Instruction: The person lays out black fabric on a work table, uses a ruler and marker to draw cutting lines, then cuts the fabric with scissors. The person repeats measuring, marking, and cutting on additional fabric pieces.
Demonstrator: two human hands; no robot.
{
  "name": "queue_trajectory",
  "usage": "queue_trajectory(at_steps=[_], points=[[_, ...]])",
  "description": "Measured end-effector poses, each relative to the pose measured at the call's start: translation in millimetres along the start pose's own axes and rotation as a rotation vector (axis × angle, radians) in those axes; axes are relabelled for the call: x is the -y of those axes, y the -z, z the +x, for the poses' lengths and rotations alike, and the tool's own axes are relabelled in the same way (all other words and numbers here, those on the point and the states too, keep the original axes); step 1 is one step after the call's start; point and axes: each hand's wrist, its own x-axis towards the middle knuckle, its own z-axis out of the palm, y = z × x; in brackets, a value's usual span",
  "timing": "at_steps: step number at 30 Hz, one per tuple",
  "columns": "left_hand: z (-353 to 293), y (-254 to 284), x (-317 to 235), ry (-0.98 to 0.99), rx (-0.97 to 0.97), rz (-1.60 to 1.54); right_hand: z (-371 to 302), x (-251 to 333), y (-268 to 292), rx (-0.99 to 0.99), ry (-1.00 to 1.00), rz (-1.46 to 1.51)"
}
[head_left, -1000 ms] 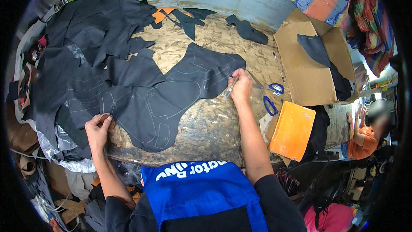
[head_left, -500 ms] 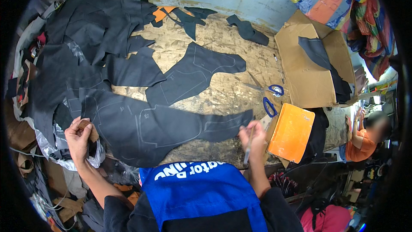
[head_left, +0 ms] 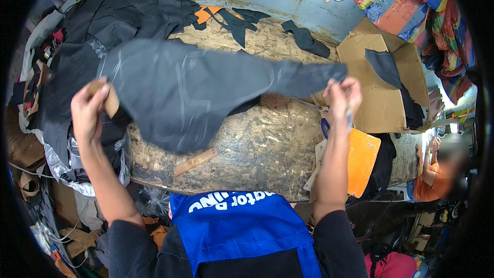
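A large black sheet of leather-like material (head_left: 190, 82), drawn with pale outlines, is stretched between my hands above the table, its middle blurred by motion. My left hand (head_left: 88, 110) pinches its left edge along with a small brown piece (head_left: 111, 104). My right hand (head_left: 342, 95) grips the narrow right end. A thin pen-like tool (head_left: 349, 119) sticks out below those fingers. Partly hidden behind my right forearm are blue-handled scissors (head_left: 324, 127) and an orange notebook (head_left: 363, 159). Below the sheet, a brown strip (head_left: 196, 161) rests on the wood.
A worn wooden table (head_left: 257, 149) spans the middle. Black material (head_left: 123, 15) is heaped at the far left, with scraps (head_left: 306, 39) along the back. An open cardboard box (head_left: 370, 105) holds black pieces at the right. Another person (head_left: 432, 177) is farther right.
Both hands have lifted the marked black sheet and carried it away from me, toward the back. The brown strip on the table now shows. My right forearm now covers part of the notebook and scissors.
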Motion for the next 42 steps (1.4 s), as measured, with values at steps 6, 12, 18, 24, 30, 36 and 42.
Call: queue_trajectory(at_steps=[6, 12, 18, 24, 30, 36, 42], points=[[53.2, -84.4, -27.7, -0.133, 0.171, -0.502, 93.0, 0.6, 28.0, -0.077, 0.134, 0.175], [64.6, -144.7, -15.4, 0.047, 0.426, -0.267, 121.2, -9.4, 75.5, -0.404, 0.227, -0.496], [35.5, -114.7, 25.9, 0.045, 0.146, -0.474, 35.0, -21.4, 5.5, -0.145, 0.525, -0.97], [-60.8, -125.7, 100.3, 0.285, 0.121, -0.233, -65.0, -61.9, -145.7, 0.536, 0.147, -0.671], [-82.4, -123.9, 119.6, -0.12, 0.133, -0.035, -100.9, -82.7, -235.4, 0.664, 0.113, -0.781], [-81.2, -124.5, 119.2, -0.091, 0.129, -0.158, -76.0, -64.8, -205.6, 0.492, -0.088, -0.247], [-90.8, -111.3, 100.8, -0.264, -0.06, -0.229, -68.2, -31.8, -65.5, 0.412, -0.161, -0.37]])
